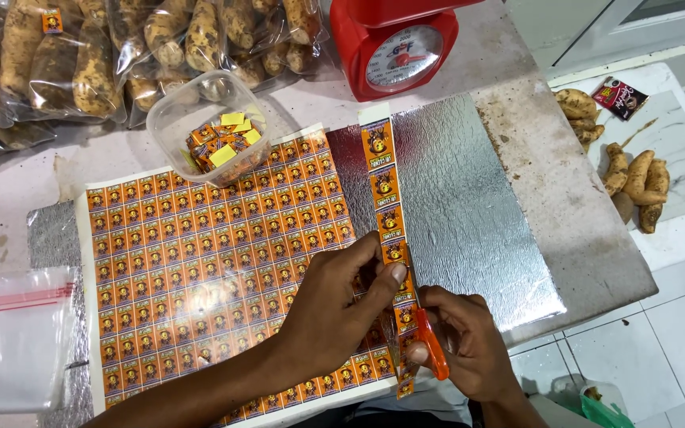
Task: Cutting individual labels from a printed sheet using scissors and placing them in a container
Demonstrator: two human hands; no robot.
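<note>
Orange-handled scissors (430,342) sit gripped in the right hand (469,349), blades up along a strip of labels (386,214) lying on a silver foil sheet (469,214). Left hand (338,309) pinches the strip, thumb on top, resting over the big orange label sheet (208,261). Clear tub (200,119) of cut labels stands beyond; red scale (394,47) behind.
</note>
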